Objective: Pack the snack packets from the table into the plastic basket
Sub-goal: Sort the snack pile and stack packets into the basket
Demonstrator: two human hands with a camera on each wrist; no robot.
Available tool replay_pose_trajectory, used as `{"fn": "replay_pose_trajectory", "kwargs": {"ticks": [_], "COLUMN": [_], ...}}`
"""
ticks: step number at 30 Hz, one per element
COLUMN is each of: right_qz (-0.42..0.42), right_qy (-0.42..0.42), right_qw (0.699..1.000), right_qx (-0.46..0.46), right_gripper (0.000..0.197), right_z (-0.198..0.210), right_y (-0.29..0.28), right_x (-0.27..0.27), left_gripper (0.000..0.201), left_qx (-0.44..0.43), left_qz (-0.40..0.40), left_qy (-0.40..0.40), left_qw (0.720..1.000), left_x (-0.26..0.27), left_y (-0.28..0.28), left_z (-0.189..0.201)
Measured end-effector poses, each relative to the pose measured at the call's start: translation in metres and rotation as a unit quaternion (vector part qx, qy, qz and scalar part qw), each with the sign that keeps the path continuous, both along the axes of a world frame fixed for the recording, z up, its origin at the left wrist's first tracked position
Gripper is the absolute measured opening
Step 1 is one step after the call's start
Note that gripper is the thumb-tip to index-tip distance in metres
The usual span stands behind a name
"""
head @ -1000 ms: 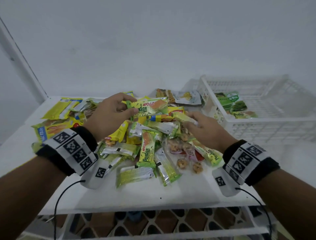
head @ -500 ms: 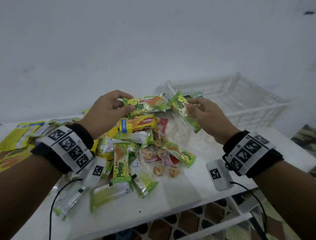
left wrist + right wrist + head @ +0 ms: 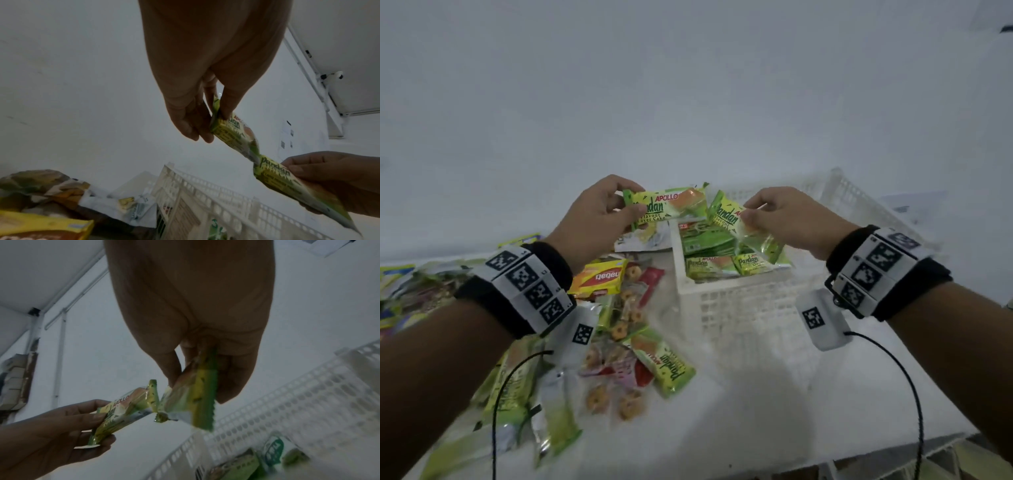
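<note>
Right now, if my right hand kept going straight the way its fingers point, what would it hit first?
Probably the other packet, held by your left hand. Your right hand points left across the basket, and its own packet nearly meets that one end to end. Depth is unclear, so it might pass behind.

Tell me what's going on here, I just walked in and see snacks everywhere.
A person is packing snack packets into a white plastic basket. The left hand grips one green Pandan cake packet and the right hand pinches another Pandan packet, both raised over the basket. A few green packets already lie inside; many more remain on the table.
</note>
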State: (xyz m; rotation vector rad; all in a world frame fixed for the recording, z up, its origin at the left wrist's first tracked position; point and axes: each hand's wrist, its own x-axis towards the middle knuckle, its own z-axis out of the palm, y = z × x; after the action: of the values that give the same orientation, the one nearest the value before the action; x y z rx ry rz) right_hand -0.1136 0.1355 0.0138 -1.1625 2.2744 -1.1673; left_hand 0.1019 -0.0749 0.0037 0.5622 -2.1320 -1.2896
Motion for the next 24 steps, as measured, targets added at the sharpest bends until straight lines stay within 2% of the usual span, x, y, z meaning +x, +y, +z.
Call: {"fn": "replay_pose_trajectory", "kwargs": {"ticks": [7,16,24], "right_qz": [0.076,0.188,0.234], "right_qy": [0.084,0.199,0.214], "right_qw": [0.989,0.936,0.900], "right_qx": [0.095,0.222,0.300], "right_gripper": [0.014,0.019,0.020], "right_z": [0.024,0.028,0.012], "right_y": [-0.006,-0.051,-0.094], "right_x": [-0.056,-0.075,-0.090], "left_gripper": [0.013,0.020,0.018], "left_qx": [0.033,0.046,0.020], "left_qz": [0.063,0.078,0.075], "left_qy": [0.028,0.034,0.026], "left_qw": [0.997,0.995,0.997], "left_x": [-0.041,-0.064,-0.085], "left_y": [0.013,-0.003,-0.030], "left_z": [0.009,0.016,0.008]}}
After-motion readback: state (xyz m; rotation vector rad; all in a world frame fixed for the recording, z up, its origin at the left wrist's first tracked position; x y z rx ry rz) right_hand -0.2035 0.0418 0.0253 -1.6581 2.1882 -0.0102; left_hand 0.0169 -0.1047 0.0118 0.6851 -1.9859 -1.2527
